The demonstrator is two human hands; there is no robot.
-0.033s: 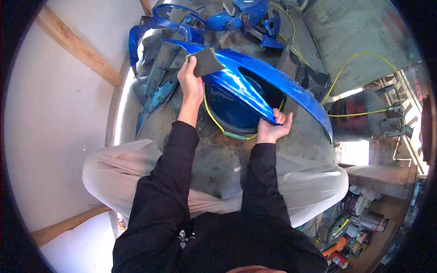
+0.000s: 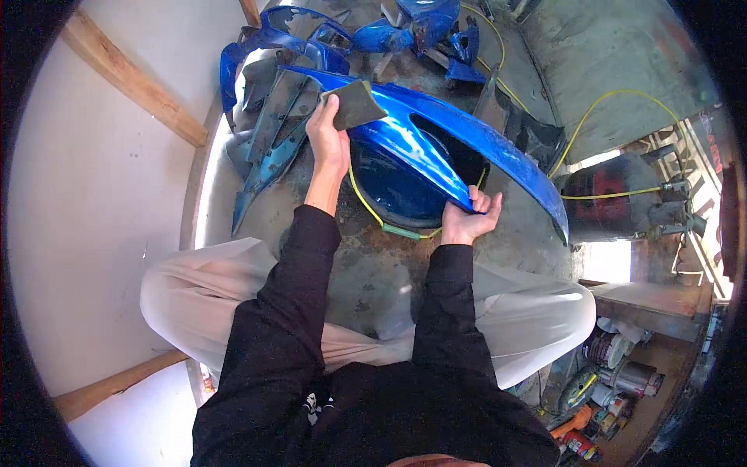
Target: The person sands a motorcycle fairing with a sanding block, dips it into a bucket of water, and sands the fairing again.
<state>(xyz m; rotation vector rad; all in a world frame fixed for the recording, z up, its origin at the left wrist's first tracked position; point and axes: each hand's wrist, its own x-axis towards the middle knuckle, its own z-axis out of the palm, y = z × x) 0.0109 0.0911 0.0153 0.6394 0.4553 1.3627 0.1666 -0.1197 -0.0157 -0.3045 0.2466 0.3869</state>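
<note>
A long glossy blue curved panel (image 2: 412,136) with an elongated opening spans the upper middle, over a dark bucket (image 2: 389,194) with a thin yellow handle and green grip. My left hand (image 2: 329,136) is closed on an olive-grey sheet or pad (image 2: 354,109), held against the panel’s upper left part. Its fingertips are partly hidden. My right hand (image 2: 469,218) grips the pointed lower end of the panel’s inner strip, fingers curled round it, while the outer strip extends past it to the right.
Other blue fairing pieces (image 2: 408,35) and a dark teal panel (image 2: 261,171) lie around the bucket. A tank (image 2: 599,198) with a yellow hose stands at the right, tins (image 2: 626,377) sit lower right, and a white wall (image 2: 93,233) borders the left. My bent legs flank the bare floor patch.
</note>
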